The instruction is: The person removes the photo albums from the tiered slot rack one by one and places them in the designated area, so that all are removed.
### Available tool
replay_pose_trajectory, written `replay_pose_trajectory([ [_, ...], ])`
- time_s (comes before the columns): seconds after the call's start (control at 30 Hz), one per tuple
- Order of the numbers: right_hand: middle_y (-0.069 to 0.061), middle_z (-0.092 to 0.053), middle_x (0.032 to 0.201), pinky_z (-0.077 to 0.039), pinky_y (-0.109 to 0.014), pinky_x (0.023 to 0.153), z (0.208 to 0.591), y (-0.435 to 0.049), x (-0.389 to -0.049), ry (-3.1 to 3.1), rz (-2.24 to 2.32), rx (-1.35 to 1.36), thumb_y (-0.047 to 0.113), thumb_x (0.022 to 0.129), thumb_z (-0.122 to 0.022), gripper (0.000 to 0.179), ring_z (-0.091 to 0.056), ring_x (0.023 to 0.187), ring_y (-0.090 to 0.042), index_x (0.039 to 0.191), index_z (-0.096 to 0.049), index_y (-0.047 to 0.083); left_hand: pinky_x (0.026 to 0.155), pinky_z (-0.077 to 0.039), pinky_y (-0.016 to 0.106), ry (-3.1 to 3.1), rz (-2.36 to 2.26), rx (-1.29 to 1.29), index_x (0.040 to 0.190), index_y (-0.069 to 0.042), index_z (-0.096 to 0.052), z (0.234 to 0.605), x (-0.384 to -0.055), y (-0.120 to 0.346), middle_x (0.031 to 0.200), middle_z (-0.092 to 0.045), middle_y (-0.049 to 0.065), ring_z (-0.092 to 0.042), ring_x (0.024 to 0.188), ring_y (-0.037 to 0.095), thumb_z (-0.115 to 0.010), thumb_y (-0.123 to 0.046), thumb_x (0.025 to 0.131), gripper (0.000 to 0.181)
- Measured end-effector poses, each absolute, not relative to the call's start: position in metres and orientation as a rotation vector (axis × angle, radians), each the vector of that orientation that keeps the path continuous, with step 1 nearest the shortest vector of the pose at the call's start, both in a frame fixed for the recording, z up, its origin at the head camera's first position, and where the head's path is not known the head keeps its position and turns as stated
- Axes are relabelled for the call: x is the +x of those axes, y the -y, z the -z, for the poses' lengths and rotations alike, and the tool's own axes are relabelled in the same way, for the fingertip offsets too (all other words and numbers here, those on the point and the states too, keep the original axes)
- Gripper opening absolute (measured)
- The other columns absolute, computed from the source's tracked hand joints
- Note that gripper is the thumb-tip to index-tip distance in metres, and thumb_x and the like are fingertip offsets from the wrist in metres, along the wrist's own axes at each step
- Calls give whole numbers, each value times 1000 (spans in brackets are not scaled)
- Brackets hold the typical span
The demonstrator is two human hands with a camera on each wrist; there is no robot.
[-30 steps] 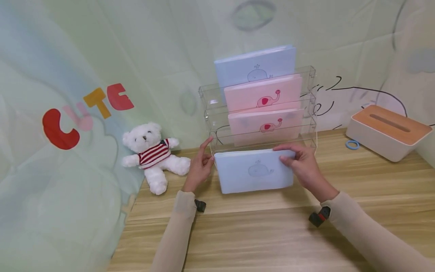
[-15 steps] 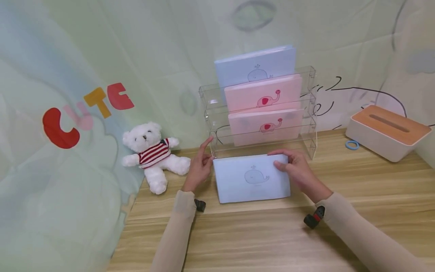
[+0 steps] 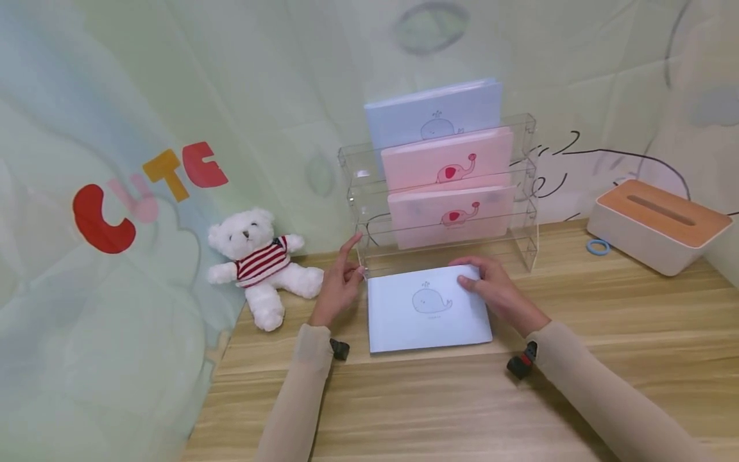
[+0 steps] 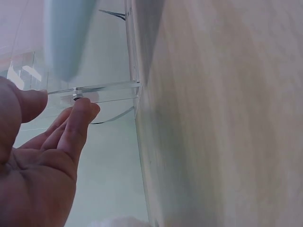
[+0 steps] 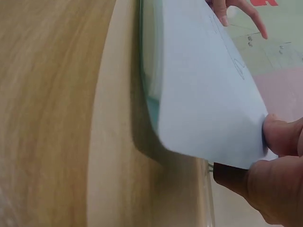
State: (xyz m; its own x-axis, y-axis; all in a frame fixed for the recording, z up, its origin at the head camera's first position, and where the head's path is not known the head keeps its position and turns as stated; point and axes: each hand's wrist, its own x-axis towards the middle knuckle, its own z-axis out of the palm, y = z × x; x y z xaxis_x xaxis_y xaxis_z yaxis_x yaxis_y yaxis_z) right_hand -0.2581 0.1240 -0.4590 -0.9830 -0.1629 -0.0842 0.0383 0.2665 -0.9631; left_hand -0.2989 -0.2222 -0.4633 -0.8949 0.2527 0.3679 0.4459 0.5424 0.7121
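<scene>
In the head view, a light blue booklet [image 3: 430,327] with a whale drawing leans back just in front of a tiered clear acrylic rack [image 3: 528,247]. My right hand [image 3: 501,296] pinches its top right corner, thumb on the cover and fingers behind. The right wrist view shows the booklet's page edges [image 5: 152,52] slightly fanned, above the wooden tabletop. My left hand [image 3: 337,289] is at the rack's left side; in the left wrist view its thumb and fingertips hold the edge of the clear side panel [image 4: 111,92]. Its index finger points up along the panel.
Pink elephant booklets [image 3: 447,157] and another blue whale booklet [image 3: 398,122] stand in the rack's upper tiers. A white teddy bear [image 3: 262,263] sits at the left. At the right are a tissue box [image 3: 646,224] and a blue ring [image 3: 598,246] on the wooden table [image 3: 404,410].
My right hand has drawn the blue booklet out from the rack's lowest tier, toward me and down, its cover tilting further back. The left hand has stayed at the rack's side.
</scene>
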Motion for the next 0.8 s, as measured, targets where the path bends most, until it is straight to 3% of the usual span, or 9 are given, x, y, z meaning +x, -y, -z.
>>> replay_pose_trajectory([
  [0.2, -21, -49, 161, -33, -62, 126, 466, -124, -263, -2305, 1825, -93, 7, 108, -59, 39, -43, 147, -42, 147, -62, 7, 62, -45, 26, 2561, 1268, -607, 167, -40, -33, 463, -298, 222, 97, -78, 19, -45, 57, 7, -62, -6, 107, 75],
  [0.5, -20, -36, 172, -4, -71, 131, 468, -128, -269, -2210, 1796, -74, 5, 105, -63, 41, -16, 165, -47, 146, -63, 5, 66, -48, 26, 2549, 1279, -583, 166, -42, -34, 461, -298, 222, 101, -79, 23, -56, 64, 16, -62, -6, 107, 75],
  [0.67, -19, -33, 174, -1, -73, 131, 467, -135, -272, -2152, 1754, -118, 6, 102, -65, 45, -11, 166, -47, 147, -62, 5, 67, -48, 27, 2542, 1286, -570, 166, -42, -35, 462, -298, 222, 101, -79, 23, -59, 67, 23, -63, -6, 107, 75],
  [0.8, -19, -33, 174, -11, -75, 128, 464, -144, -270, -2217, 1664, -191, 16, 102, -67, 47, -17, 163, -50, 148, -62, 9, 70, -51, 27, 2555, 1285, -570, 166, -44, -33, 463, -298, 221, 104, -80, 23, -67, 74, 31, -63, -6, 107, 76],
])
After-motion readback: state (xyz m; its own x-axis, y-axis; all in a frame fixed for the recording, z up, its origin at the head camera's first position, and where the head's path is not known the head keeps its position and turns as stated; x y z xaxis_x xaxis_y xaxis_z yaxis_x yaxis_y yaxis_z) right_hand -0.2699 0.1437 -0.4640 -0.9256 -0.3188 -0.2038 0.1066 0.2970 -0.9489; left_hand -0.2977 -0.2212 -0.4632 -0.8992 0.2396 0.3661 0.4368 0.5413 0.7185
